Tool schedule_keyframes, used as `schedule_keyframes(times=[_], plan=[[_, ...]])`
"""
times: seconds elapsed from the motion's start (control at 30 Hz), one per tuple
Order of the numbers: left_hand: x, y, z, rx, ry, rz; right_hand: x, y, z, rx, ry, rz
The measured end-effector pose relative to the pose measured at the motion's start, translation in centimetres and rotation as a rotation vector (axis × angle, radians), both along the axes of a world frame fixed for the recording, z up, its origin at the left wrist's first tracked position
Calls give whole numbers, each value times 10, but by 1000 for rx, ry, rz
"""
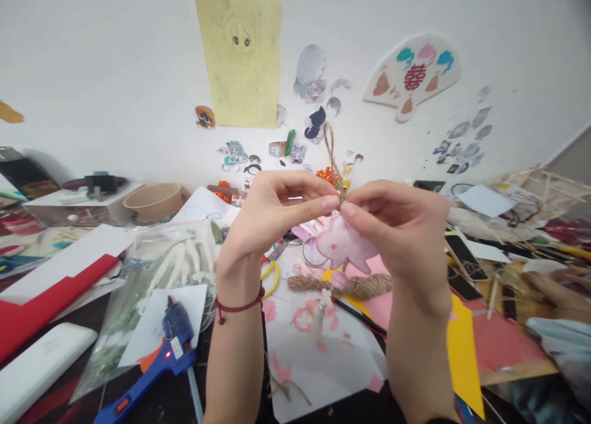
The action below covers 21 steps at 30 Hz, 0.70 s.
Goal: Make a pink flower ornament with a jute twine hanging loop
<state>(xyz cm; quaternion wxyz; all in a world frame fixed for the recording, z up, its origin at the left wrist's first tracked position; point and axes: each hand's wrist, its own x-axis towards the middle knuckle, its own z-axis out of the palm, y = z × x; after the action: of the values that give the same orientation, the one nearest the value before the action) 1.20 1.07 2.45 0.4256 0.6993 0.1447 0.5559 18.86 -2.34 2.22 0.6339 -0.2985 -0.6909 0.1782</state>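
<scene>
Raised in front of me, my left hand (281, 208) and my right hand (397, 227) meet with thumbs and forefingers pinched on a loop of brown twine (329, 144). The loop stands up above the fingertips. Below them hangs a pink flower-shaped ornament (344, 245), partly hidden by my right hand. A small pink ball (339, 280) dangles under it, and lower a whitish flower-shaped piece (325, 298) shows, though I cannot tell whether it is attached. Behind the ornament lies a bundle of twine (369, 285) on the table.
On the left lie a blue glue gun (178, 344) with a lit red light, a plastic bag (124, 325) and a white case (48, 362). Yellow-handled scissors (272, 279) and white paper (318, 381) with pink scraps lie centrally. Another person's hand (554, 295) is at right.
</scene>
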Motion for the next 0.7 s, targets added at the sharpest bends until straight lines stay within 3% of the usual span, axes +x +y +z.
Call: schedule_keyframes(times=[0.7], plan=[[-15,18,-9,58,57,76,-10,26,-12,6,29,-56]])
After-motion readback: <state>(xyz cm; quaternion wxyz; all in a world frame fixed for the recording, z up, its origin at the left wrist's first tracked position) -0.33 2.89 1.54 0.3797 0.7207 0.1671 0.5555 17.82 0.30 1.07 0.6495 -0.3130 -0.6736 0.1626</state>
